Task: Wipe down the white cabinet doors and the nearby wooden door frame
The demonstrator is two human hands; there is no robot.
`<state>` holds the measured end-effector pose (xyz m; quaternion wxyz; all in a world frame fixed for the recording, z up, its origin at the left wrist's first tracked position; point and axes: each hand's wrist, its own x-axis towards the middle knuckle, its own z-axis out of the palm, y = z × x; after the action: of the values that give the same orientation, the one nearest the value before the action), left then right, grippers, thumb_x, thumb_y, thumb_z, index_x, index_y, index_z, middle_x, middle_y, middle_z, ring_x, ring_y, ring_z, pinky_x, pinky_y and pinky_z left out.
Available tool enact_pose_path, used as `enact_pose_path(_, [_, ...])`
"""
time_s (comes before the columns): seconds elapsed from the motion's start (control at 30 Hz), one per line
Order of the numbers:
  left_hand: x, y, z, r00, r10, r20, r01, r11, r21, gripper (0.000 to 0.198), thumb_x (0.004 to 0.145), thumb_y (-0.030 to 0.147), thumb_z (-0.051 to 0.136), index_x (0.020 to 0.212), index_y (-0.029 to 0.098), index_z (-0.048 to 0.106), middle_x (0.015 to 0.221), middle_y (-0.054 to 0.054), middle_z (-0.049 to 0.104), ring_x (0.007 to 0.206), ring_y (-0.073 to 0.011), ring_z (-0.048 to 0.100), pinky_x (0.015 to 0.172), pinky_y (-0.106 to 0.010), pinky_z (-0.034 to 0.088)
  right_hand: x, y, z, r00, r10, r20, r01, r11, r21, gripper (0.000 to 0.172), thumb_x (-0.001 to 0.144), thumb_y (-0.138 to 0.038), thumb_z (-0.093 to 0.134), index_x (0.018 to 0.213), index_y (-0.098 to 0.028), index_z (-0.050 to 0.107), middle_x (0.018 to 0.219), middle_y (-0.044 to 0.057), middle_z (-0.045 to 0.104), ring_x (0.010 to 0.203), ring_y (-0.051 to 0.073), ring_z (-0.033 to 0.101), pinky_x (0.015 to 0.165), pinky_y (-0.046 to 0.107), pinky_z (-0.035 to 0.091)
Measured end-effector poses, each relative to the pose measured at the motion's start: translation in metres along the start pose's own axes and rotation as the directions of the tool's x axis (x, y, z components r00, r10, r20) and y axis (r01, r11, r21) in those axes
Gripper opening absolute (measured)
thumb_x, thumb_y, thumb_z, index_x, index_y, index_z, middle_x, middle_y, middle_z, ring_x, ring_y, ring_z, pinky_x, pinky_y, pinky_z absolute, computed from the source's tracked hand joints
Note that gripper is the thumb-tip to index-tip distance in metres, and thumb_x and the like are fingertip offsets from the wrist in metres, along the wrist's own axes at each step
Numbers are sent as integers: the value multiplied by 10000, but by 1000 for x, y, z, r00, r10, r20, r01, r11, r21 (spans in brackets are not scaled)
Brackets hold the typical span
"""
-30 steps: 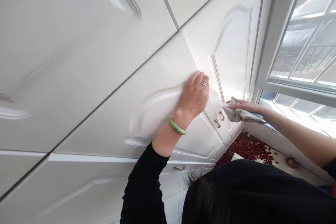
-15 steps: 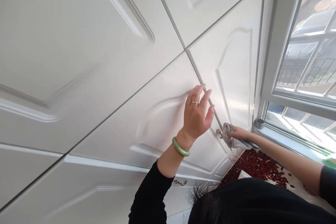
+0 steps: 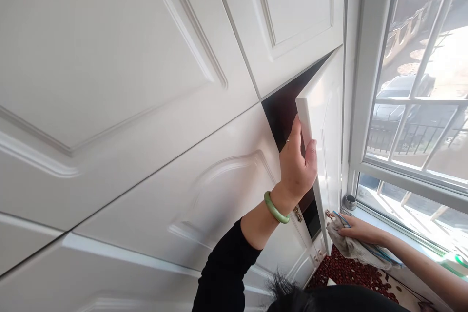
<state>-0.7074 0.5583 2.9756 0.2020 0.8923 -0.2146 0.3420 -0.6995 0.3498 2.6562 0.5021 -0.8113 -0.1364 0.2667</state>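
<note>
A white cabinet door (image 3: 329, 107) stands partly open, with a dark gap beside it. My left hand (image 3: 298, 161), with a ring and a green bangle (image 3: 275, 208) on the wrist, grips the door's free edge; its thumb is on the outer face and its fingers reach round to the inner side. Lower down, my right hand (image 3: 356, 229) holds a greyish cloth (image 3: 347, 246) with a blue edge, right by the metal knob (image 3: 328, 213) of the same door.
Closed white cabinet doors (image 3: 164, 92) fill the left and top. A barred window (image 3: 413, 131) is at the right, with a small round metallic container (image 3: 350, 202) on its sill. Below lies a red patterned surface (image 3: 340, 270). A person's dark hair shows at the bottom edge.
The right-hand cabinet door has swung open from closed. My left hand has moved right and down onto its edge. My right hand and the cloth have moved right and down with the knob.
</note>
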Motion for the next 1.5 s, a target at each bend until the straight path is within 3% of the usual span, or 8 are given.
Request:
enact_pose_path(0.17, [-4, -5, 2, 997, 36, -62, -45, 987, -152, 731, 1247, 281, 364, 1883, 100, 52, 1761, -240, 602, 1562, -234, 693, 1219, -369, 677, -42, -100, -89, 897, 122, -424, 18, 950, 313, 562, 738, -768, 792, 1039, -293, 795, 964, 181, 827, 968, 519, 817, 939, 732, 700])
enact_pose_path(0.27, [-5, 0, -2, 994, 79, -79, -95, 971, -220, 757, 1227, 262, 394, 1882, 118, 43, 1753, -232, 613, 1579, -245, 680, 1225, -386, 675, -71, -204, -128, 355, -186, -916, 483, 875, 10, 408, 922, -621, 804, 1229, -352, 797, 1354, 129, 818, 1352, 471, 763, 1201, 698, 623])
enact_pose_path(0.33, [-5, 4, -3, 994, 69, -84, -89, 962, -258, 750, 1213, 256, 428, 1881, 159, 101, 1738, -219, 633, 1575, -265, 687, 1227, -422, 679, -84, -267, -141, -88, -474, -876, 553, 708, -439, 313, 1038, -548, 739, 1284, -370, 814, 1513, 97, 760, 1520, 439, 673, 1335, 708, 507])
enact_pose_path(0.4, [-6, 5, -1, 994, 55, -92, -81, 948, -306, 716, 1207, 267, 444, 1866, 170, 183, 1703, -221, 664, 1533, -276, 722, 1212, -434, 688, -92, -315, -148, -324, -644, -693, 475, 523, -708, 269, 1105, -461, 665, 1299, -374, 830, 1509, 84, 766, 1529, 419, 666, 1328, 719, 501])
enact_pose_path(0.53, [-7, 0, 5, 984, 90, -155, -140, 927, -348, 684, 1194, 271, 460, 1831, 122, 260, 1637, -243, 708, 1439, -277, 781, 1179, -420, 701, -91, -357, -161, -48, -968, -244, 540, 181, -822, 419, 1095, -251, 569, 1399, -386, 824, 1501, 24, 797, 1480, 340, 705, 1261, 613, 599])
enact_pose_path(0.67, [-7, 0, 10, 976, 137, -170, -178, 951, -254, 757, 1163, 233, 477, 1854, 104, 197, 1615, -260, 721, 1400, -298, 801, 1125, -429, 727, -74, -359, -189, 161, -973, -163, 548, 225, -805, 483, 1053, -233, 533, 1404, -385, 828, 1434, -2, 827, 1400, 309, 741, 1229, 548, 625])
enact_pose_path(0.93, [-3, 27, 12, 929, 284, -237, -329, 927, -178, 716, 1158, 182, 502, 1827, 98, 261, 1658, -242, 700, 1442, -283, 783, 1176, -414, 716, 4, -342, -301, 214, -859, -465, 350, 512, -784, 471, 869, -238, 583, 1222, -334, 880, 1317, 6, 864, 1342, 381, 742, 1188, 681, 613])
enact_pose_path(1.5, [12, 37, 7, 906, 322, -275, -373, 914, -160, 845, 1177, 182, 538, 1901, 190, 102, 1541, -190, 791, 1286, -267, 862, 1062, -391, 770, 80, -330, -370, 192, -835, -515, 353, 548, -758, 375, 957, -142, 580, 1182, -229, 867, 1383, 118, 814, 1229, 262, 676, 1125, 414, 532])
